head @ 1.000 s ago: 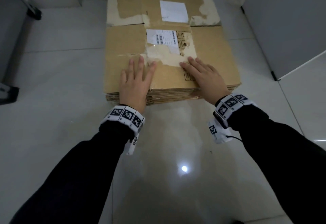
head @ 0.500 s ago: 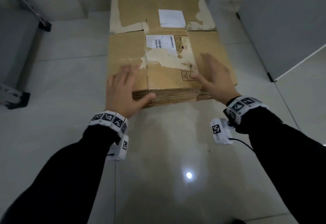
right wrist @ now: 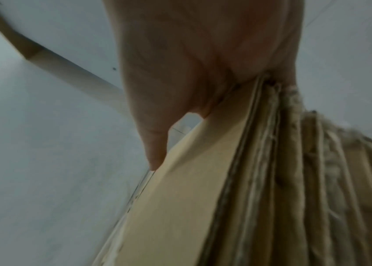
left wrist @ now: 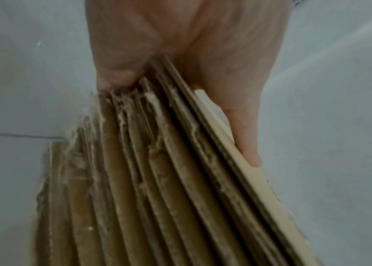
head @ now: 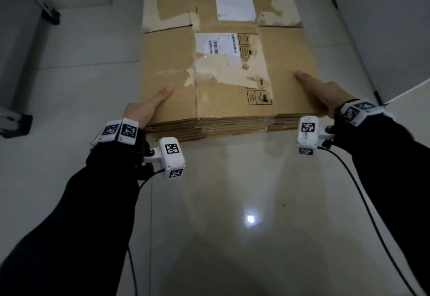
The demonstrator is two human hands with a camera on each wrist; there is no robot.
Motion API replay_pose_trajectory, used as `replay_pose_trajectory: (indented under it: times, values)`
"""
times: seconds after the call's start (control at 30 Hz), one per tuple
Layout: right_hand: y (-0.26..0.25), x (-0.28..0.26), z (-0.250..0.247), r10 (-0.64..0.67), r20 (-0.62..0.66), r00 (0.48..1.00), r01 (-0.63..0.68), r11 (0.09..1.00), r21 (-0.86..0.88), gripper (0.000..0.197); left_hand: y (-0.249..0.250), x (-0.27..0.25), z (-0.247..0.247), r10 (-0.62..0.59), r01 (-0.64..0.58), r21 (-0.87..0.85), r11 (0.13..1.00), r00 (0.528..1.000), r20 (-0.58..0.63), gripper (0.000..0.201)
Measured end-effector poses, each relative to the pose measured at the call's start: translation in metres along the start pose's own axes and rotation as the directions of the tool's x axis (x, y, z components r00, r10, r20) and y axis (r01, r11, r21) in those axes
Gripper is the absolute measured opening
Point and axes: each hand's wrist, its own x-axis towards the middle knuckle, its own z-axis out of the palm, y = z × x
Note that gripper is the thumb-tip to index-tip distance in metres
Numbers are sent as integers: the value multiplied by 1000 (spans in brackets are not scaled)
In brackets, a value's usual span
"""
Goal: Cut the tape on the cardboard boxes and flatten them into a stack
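— Head view first?
— Stack of flattened cardboard boxes lying on the pale tiled floor, near edge turned toward the camera. Top sheet marked by a barcode label, a plain white label farther back, and patches of torn tape.
— And each grip?
— Left hand clasping the near left corner of the stack, thumb flat on the top sheet, fingers hidden down the side. Right hand the same at the near right corner, thumb pointing inward along the top. Black sleeves, marker-covered wrist bands, white camera blocks with cables.

— Left wrist view?
— Left hand closed around the stack: thumb along the top sheet, the rest of the hand against the ragged layered edges. Grey floor behind.

— Right wrist view?
— Blurred. Right hand likewise gripping the stack, thumb on the pale top sheet, layers fanned below. Whether the stack sits on the floor or off it, cannot tell.
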Motion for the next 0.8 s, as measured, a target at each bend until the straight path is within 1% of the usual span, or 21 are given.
replay_pose_trajectory:
  times: [0.03,0.1,0.13,0.2,0.23,0.27,0.3,0.33,0.37,0.4,0.43,0.47,0.5,0.53,0.57,0.6,0.67,0.73,0.77,0.8]
  values:
    - [3,0,2,1,8,1000,-1,999,35,128,-1,0,-2,-3,3,-14,1000,1000,-5,125]
    - [7,-1,4,-22,21,1000,21,998,58,122,-1,-3,-7,17,-17,0,1000,999,-34,127]
    - [9,0,5,-28,26,999,26,998,54,119,0,-7,-9,24,-23,7,1000,999,-28,126]
    - [6,-1,5,-18,58,998,17,1000,7,120,4,-8,-13,24,-24,55,998,1000,-3,118]
    - [3,-4,5,-25,58,998,27,999,-34,120,6,-9,-13,39,-37,92,995,999,-16,113]
    - [1,-9,5,-68,23,997,70,993,-95,116,9,-13,-11,85,-76,142,987,995,-59,108]
    - [-1,-16,7,-173,-39,984,164,970,-179,110,10,-17,-8,196,-160,242,957,971,-134,104]
    - [-2,-27,10,-347,-96,933,310,910,-276,104,11,-21,-3,389,-299,376,877,902,-190,101]
    - [-2,-40,17,-543,-92,835,479,798,-366,100,13,-29,5,607,-466,499,730,778,-163,98]
    - [-1,-53,26,-705,-4,710,629,636,-446,98,16,-39,15,761,-605,593,531,649,-20,99]
    - [2,-62,35,-797,151,585,737,445,-508,99,16,-45,27,808,-680,658,323,560,182,104]
    - [6,-65,45,-822,306,479,791,253,-558,101,16,-51,39,771,-702,695,156,527,359,112]
    - [10,-65,52,-813,416,408,797,95,-596,103,13,-50,50,711,-689,724,38,528,464,118]
    - [13,-60,56,-803,459,381,776,7,-631,103,11,-50,57,677,-665,747,-10,545,494,122]
    - [15,-55,58,-799,469,377,756,-28,-654,103,7,-44,61,665,-643,766,-11,567,486,123]
    - [17,-51,59,-795,463,391,741,-27,-671,103,4,-39,63,667,-633,775,2,578,470,120]
    - [20,-44,62,-802,451,391,714,-46,-699,104,-3,-30,65,680,-625,780,-23,562,470,113]
    - [23,-41,66,-787,466,403,689,-74,-721,104,-5,-30,66,660,-607,793,-45,578,480,110]
    - [21,-46,65,-782,466,413,692,-63,-719,104,-3,-33,67,661,-621,783,-27,576,480,109]
    - [16,-51,62,-765,471,440,691,-46,-721,104,2,-38,66,638,-612,791,-14,604,478,108]
